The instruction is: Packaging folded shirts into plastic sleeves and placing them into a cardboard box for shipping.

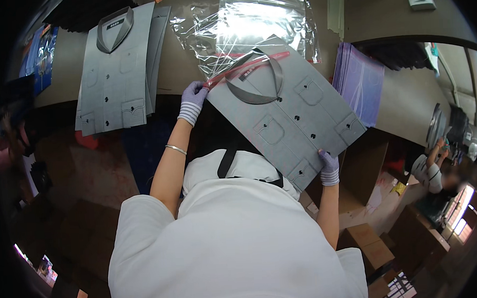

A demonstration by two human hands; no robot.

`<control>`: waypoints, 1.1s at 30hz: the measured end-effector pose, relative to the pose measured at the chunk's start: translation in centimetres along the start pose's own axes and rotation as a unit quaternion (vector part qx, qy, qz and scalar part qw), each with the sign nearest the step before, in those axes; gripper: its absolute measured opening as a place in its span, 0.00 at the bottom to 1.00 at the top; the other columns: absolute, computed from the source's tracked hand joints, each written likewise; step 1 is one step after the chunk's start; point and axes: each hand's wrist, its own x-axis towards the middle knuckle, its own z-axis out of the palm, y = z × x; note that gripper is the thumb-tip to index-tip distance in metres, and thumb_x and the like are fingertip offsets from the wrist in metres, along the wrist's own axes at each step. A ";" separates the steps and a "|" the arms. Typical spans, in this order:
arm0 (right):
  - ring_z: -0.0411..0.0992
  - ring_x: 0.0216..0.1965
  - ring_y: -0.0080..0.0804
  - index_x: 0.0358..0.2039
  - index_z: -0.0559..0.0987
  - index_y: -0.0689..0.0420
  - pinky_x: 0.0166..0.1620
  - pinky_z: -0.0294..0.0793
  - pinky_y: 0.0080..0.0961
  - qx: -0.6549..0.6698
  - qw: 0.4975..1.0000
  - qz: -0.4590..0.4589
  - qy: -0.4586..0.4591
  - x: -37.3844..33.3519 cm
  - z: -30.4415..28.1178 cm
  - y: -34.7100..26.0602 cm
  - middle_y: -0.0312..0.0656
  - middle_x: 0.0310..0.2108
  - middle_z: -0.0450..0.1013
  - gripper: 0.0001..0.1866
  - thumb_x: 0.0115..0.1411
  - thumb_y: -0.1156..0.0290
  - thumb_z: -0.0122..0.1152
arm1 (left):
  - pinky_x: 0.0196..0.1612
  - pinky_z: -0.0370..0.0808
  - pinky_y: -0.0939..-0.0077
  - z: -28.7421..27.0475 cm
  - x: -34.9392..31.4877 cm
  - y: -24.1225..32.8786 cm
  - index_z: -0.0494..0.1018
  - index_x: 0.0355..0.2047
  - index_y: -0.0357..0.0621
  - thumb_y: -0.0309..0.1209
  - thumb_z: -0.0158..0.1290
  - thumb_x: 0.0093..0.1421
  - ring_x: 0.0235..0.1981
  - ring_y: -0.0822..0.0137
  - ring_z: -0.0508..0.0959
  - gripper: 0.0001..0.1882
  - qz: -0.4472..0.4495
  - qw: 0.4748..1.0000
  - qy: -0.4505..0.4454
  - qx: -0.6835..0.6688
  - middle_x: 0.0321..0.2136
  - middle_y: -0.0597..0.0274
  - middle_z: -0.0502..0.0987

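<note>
A flat, folded grey shirt (pixel 315 112) with a dark collar and dark buttons lies tilted in front of me, its lower end over the table's near edge. My right hand (pixel 329 163), in a striped lilac glove, grips the shirt's lower right edge, thumb on top. At the upper left, my left hand (pixel 193 94), gloved alike, is closed on the pink-edged mouth of a clear plastic bag (pixel 212 56). That pink strip (pixel 261 61) crosses over the collar, and the collar end appears to lie inside the bag mouth. Its left fingertips are partly hidden.
Folded grey shirts (pixel 92 76) are stacked to the left. Shiny clear bags (pixel 264 13) lie at the back, and a purple-blue stack (pixel 358 83) stands on the right. Blue packages (pixel 45 59) sit far left. Cardboard boxes (pixel 368 244) and another person (pixel 431 171) are at right.
</note>
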 end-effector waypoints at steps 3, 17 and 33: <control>0.65 0.42 0.32 0.47 0.67 0.60 0.48 0.64 0.27 0.006 1.000 -0.006 -0.002 -0.7 0.9 -0.7 0.39 0.41 0.68 0.31 0.41 0.67 0.64 | 0.31 0.70 0.78 -0.5 -0.5 0.8 0.72 0.29 0.37 0.27 0.54 0.50 0.23 0.76 0.71 0.07 -0.007 1.000 0.026 -0.007 0.20 0.60 0.73; 0.67 0.43 0.35 0.48 0.66 0.63 0.49 0.64 0.29 0.036 0.997 -0.057 0.038 -1.8 2.3 1.7 0.42 0.42 0.68 0.28 0.45 0.71 0.61 | 0.36 0.70 0.63 -2.3 -3.9 5.8 0.73 0.25 0.41 0.30 0.54 0.48 0.31 0.53 0.74 0.06 0.153 0.910 0.060 0.382 0.26 0.53 0.74; 0.74 0.36 0.38 0.42 0.70 0.62 0.37 0.76 0.28 0.105 0.910 0.347 -0.200 3.3 12.1 6.6 0.50 0.40 0.71 0.18 0.57 0.61 0.55 | 0.34 0.73 0.78 4.7 13.2 1.6 0.74 0.37 0.37 0.35 0.55 0.52 0.28 0.68 0.77 0.15 -0.167 0.972 -0.047 -0.159 0.29 0.56 0.78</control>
